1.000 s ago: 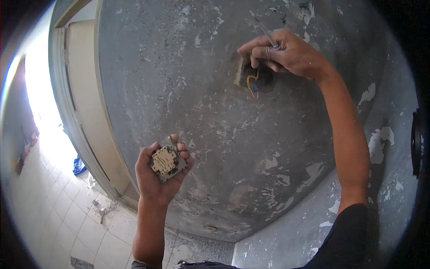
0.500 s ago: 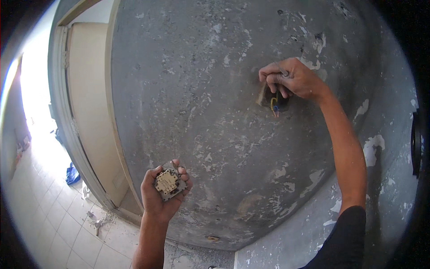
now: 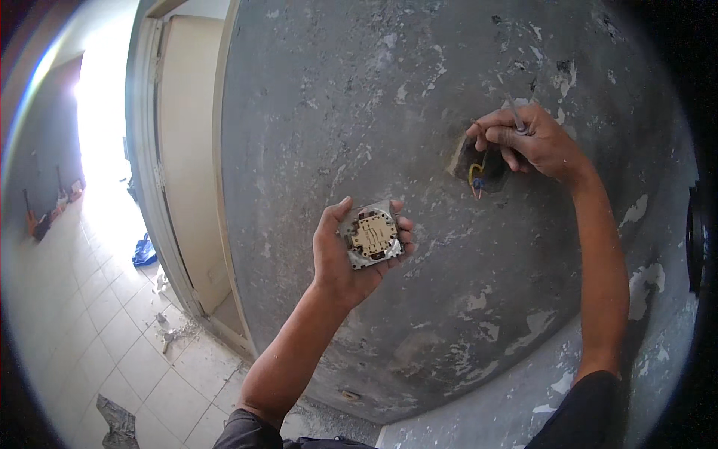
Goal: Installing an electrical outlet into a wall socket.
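Fingers of my left hand curl round a square switch unit, back side facing me. R hand pinches a thin grey tool at the wall hole, up & to the right of the switch; wires hang out. R hand's nearer the hole.

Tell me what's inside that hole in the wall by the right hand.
Inside the wall hole, yellow, blue and red wires hang out. The right hand, holding a thin grey tool, covers the hole's upper right, so whatever is deeper stays hidden.
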`<state>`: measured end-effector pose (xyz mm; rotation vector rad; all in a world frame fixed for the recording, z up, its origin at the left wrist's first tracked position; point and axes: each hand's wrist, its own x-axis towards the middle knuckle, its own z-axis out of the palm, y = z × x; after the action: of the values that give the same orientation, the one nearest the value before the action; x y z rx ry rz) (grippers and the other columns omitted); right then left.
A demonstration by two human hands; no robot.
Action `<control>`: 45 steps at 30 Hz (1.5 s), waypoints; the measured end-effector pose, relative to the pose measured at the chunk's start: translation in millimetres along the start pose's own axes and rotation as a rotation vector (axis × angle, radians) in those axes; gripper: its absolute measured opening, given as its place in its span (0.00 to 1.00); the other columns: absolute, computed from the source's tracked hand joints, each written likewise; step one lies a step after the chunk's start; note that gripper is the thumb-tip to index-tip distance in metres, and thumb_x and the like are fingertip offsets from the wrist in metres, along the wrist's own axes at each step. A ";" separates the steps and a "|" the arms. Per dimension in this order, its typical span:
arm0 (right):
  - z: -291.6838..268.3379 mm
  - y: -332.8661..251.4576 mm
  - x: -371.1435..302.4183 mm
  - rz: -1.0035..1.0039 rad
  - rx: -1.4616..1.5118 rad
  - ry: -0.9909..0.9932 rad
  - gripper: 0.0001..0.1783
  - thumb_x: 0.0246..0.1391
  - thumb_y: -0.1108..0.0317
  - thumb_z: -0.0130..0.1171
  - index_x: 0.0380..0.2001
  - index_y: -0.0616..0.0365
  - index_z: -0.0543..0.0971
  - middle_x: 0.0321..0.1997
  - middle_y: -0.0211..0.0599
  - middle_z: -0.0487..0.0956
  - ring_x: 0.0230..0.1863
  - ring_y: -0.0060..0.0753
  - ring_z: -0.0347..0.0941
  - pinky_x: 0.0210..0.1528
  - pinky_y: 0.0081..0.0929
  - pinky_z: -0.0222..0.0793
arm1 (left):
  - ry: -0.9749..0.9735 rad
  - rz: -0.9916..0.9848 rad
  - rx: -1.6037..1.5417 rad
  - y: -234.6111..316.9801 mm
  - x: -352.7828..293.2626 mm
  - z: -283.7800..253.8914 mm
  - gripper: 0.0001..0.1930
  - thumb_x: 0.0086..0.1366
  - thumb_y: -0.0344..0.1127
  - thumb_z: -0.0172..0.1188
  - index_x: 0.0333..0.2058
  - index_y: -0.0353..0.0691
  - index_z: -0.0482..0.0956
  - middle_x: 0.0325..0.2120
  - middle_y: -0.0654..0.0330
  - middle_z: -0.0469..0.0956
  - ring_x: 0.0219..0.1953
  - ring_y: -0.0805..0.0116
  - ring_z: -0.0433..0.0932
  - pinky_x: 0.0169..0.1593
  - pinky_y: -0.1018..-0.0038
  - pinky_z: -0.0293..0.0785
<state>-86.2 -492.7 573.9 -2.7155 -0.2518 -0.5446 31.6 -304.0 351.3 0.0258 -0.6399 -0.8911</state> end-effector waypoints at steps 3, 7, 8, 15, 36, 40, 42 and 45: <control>0.8 1.1 2.6 -0.061 -0.039 0.003 0.12 0.59 0.67 0.58 0.43 0.61 0.83 0.30 0.31 0.82 0.19 0.13 0.68 0.20 0.15 0.63 | -0.016 -0.003 0.045 -4.8 12.4 6.2 0.31 0.67 0.56 0.39 0.50 0.31 0.71 0.37 0.50 0.76 0.39 0.59 0.76 0.50 0.61 0.74; 4.5 1.1 5.8 -0.064 0.011 0.068 0.11 0.57 0.69 0.59 0.41 0.60 0.84 0.30 0.30 0.82 0.20 0.14 0.68 0.22 0.16 0.64 | 0.020 0.083 0.138 -7.6 30.4 25.0 0.34 0.69 0.58 0.34 0.54 0.30 0.69 0.38 0.49 0.76 0.39 0.56 0.78 0.51 0.58 0.75; 6.7 1.0 5.9 -0.063 0.025 0.069 0.11 0.57 0.69 0.60 0.40 0.60 0.84 0.29 0.30 0.82 0.20 0.14 0.67 0.23 0.17 0.64 | 0.048 0.116 0.179 -7.8 35.3 31.7 0.34 0.70 0.58 0.33 0.54 0.30 0.69 0.38 0.49 0.76 0.38 0.55 0.78 0.51 0.58 0.74; 8.5 13.2 8.4 -0.174 0.056 0.128 0.11 0.52 0.71 0.61 0.39 0.63 0.84 0.27 0.33 0.83 0.21 0.21 0.72 0.26 0.24 0.68 | 0.079 0.363 0.651 -3.8 61.2 71.4 0.36 0.73 0.62 0.30 0.54 0.33 0.70 0.35 0.55 0.75 0.36 0.61 0.76 0.50 0.62 0.74; 28.5 31.2 9.7 -0.412 -0.120 0.396 0.11 0.47 0.68 0.65 0.35 0.60 0.85 0.30 0.47 0.83 0.31 0.41 0.80 0.38 0.32 0.72 | -0.161 1.169 1.377 11.7 127.1 52.4 0.39 0.69 0.66 0.33 0.53 0.32 0.71 0.39 0.60 0.74 0.41 0.71 0.72 0.47 0.75 0.69; 28.0 30.0 10.1 -0.433 -0.123 0.376 0.10 0.47 0.67 0.65 0.34 0.59 0.85 0.30 0.48 0.83 0.31 0.45 0.80 0.39 0.33 0.73 | -0.104 1.319 1.500 11.3 132.3 52.0 0.29 0.71 0.54 0.40 0.52 0.33 0.72 0.42 0.58 0.74 0.43 0.70 0.73 0.48 0.73 0.70; 29.7 31.2 10.4 -0.447 -0.175 0.393 0.10 0.48 0.68 0.65 0.34 0.59 0.85 0.30 0.48 0.83 0.31 0.45 0.80 0.38 0.34 0.72 | -0.088 1.347 1.480 9.0 134.2 54.1 0.32 0.70 0.58 0.36 0.53 0.33 0.71 0.43 0.58 0.74 0.43 0.69 0.73 0.49 0.72 0.70; 33.5 36.8 12.5 -0.476 -0.170 0.452 0.09 0.48 0.68 0.65 0.34 0.59 0.85 0.30 0.48 0.82 0.30 0.44 0.80 0.37 0.34 0.72 | 0.109 1.447 1.841 5.1 125.8 66.8 0.26 0.71 0.49 0.40 0.51 0.32 0.74 0.44 0.53 0.77 0.43 0.66 0.76 0.50 0.70 0.71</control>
<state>-54.7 -512.6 538.6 -2.5892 -0.7633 -1.3403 57.3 -376.8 471.1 1.0940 -0.9250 1.2679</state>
